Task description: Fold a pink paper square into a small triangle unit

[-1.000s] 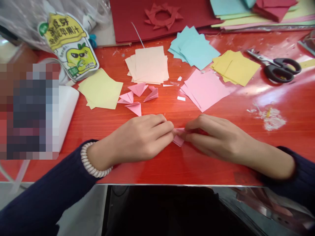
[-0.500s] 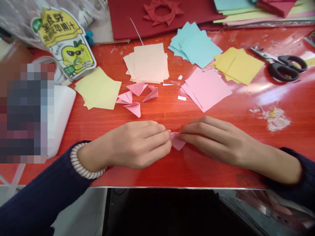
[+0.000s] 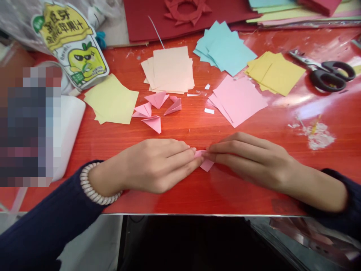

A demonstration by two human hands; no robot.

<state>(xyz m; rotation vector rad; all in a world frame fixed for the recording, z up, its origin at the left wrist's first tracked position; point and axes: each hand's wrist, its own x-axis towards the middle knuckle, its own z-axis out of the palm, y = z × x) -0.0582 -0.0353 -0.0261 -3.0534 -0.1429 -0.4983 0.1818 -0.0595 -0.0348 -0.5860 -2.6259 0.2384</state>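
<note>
Between my two hands lies a small folded piece of pink paper [image 3: 207, 165], close to the table's front edge. My left hand [image 3: 159, 164] pinches its left side, the fingertips pressed together over it. From the other side my right hand [image 3: 248, 158] grips the paper's upper right part with bunched fingers. Both hands hide much of the paper, so its full shape cannot be made out. Just beyond my left hand are several folded pink paper pieces [image 3: 152, 123], grouped together. A stack of pink paper squares [image 3: 239, 99] sits beyond my right hand.
Yellow-green squares [image 3: 113, 99], peach squares [image 3: 172, 69], blue squares [image 3: 225, 49] and yellow squares [image 3: 278, 73] lie across the red table [image 3: 113, 150]. Black-handled scissors [image 3: 328, 77] are at the right, near white scraps [image 3: 320, 135]. A drink pouch [image 3: 81, 56] and a red paper ring [image 3: 187, 11] lie at the back.
My left fingertips have shifted slightly right over the pink paper. Its visible lower corner has moved a little to the right. My right hand stays nearly in place.
</note>
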